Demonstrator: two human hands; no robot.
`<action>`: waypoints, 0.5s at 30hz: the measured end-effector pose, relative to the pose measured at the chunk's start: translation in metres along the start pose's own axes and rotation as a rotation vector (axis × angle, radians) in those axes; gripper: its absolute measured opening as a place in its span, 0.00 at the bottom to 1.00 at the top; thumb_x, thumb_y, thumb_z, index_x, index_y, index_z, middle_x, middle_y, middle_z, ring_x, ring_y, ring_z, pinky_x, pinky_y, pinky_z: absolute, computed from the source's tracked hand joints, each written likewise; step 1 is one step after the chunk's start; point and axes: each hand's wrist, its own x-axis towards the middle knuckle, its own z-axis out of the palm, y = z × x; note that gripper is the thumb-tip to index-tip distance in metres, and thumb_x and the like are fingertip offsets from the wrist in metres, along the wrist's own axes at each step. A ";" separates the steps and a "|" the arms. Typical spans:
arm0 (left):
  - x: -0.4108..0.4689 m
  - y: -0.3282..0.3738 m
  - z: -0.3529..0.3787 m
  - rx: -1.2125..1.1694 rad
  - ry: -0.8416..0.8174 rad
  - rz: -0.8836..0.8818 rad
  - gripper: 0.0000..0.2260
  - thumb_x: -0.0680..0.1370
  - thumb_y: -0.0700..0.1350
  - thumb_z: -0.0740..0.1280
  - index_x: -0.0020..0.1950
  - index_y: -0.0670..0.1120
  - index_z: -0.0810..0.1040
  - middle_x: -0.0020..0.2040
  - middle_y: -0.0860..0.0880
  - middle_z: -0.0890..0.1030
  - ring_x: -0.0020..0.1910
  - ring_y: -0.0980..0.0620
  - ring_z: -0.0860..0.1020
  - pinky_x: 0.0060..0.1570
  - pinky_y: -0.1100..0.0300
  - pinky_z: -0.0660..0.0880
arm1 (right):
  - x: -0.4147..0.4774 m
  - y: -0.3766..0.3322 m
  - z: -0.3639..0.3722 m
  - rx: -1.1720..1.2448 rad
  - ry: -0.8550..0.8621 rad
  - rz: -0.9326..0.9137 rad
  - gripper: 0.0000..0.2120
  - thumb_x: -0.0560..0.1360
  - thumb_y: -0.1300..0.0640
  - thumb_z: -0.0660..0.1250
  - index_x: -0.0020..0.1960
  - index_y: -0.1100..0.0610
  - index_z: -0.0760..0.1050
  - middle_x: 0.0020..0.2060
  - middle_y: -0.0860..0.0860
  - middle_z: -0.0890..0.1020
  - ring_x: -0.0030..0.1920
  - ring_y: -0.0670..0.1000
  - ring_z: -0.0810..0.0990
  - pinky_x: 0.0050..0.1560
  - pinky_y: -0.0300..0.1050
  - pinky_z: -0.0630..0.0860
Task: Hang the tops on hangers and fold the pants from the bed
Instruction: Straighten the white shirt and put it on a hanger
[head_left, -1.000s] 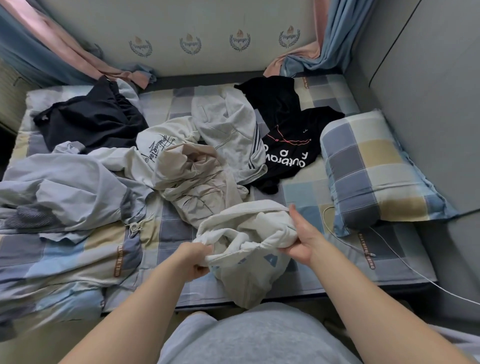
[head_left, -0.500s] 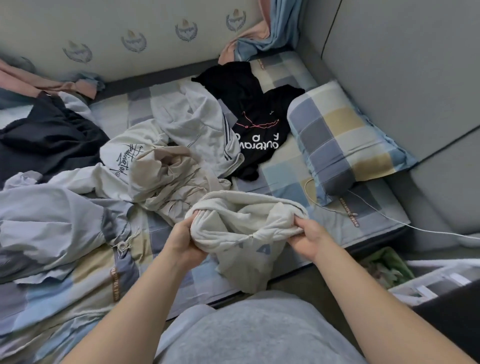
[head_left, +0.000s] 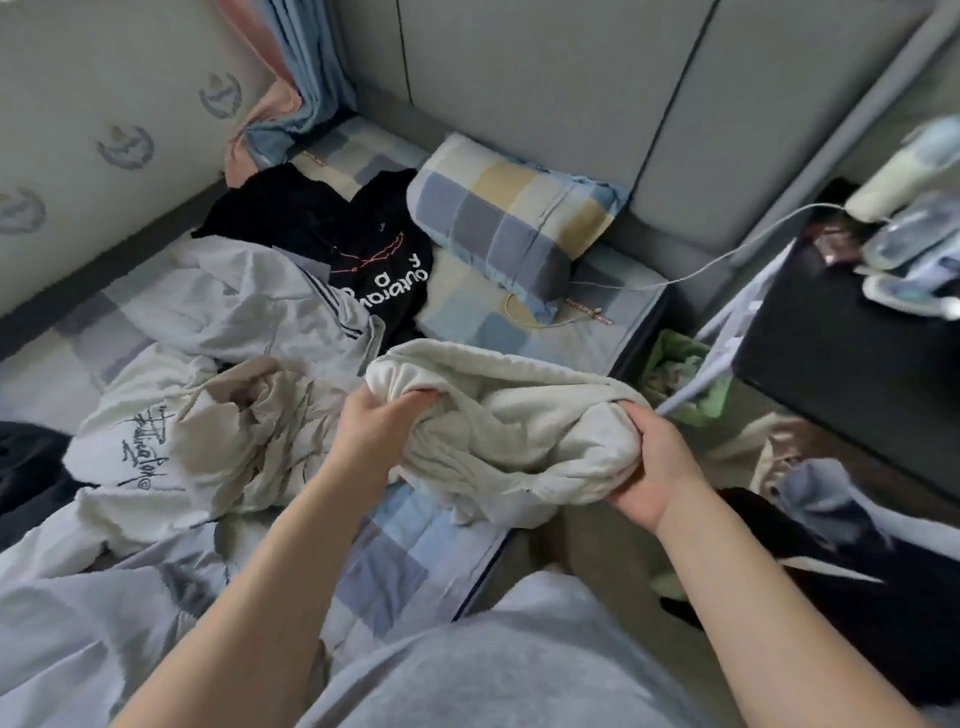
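- the left hand (head_left: 371, 431) is in the middle of the frame. its grip is clamped tight on the left end of a cream cloth (head_left: 519, 415), and the fingers curl into the folds.
- the right hand (head_left: 654, 467) is a bit lower and to the right. its grip is clamped on the right end of the same cream cloth.
- the cream cloth is all bunched up between the two hands, over the near corner of the bed (head_left: 395, 561). i cannot tell if it is a top or pants.
- the bed has a sheet with blue, grey and yellow squares.
- just left of the left hand lies a crumpled beige piece (head_left: 270, 415). a white top with dark writing (head_left: 130, 457) touches it on the left.
- above those, a light grey piece with dark stripes (head_left: 260, 306) is spread out.
- a black top with white letters (head_left: 379, 260) lies in the upper middle, right beside a checked pillow (head_left: 509, 223).
- a thin white cable (head_left: 727, 254) runs from the bed up to the right.
- a small green bin (head_left: 675, 374) sits on the floor beside the bed, near the right hand.
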 end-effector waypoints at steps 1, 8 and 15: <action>-0.009 -0.002 0.007 0.019 -0.070 0.011 0.15 0.67 0.45 0.75 0.52 0.45 0.84 0.48 0.42 0.86 0.48 0.42 0.85 0.54 0.41 0.81 | -0.018 0.009 -0.014 0.023 0.030 -0.026 0.16 0.80 0.51 0.63 0.50 0.59 0.87 0.54 0.61 0.85 0.53 0.59 0.85 0.56 0.55 0.79; -0.079 0.001 0.087 0.196 -0.566 0.011 0.05 0.70 0.46 0.74 0.45 0.54 0.87 0.49 0.45 0.87 0.50 0.44 0.86 0.49 0.49 0.83 | -0.140 0.038 -0.101 0.275 0.301 -0.218 0.19 0.78 0.48 0.65 0.60 0.59 0.83 0.58 0.62 0.83 0.61 0.62 0.81 0.66 0.60 0.74; -0.169 -0.020 0.188 0.365 -0.994 -0.058 0.14 0.79 0.39 0.70 0.39 0.54 0.88 0.42 0.47 0.87 0.42 0.49 0.86 0.37 0.60 0.81 | -0.251 0.070 -0.171 0.473 0.573 -0.422 0.15 0.78 0.50 0.67 0.58 0.60 0.82 0.46 0.58 0.86 0.49 0.55 0.86 0.46 0.47 0.82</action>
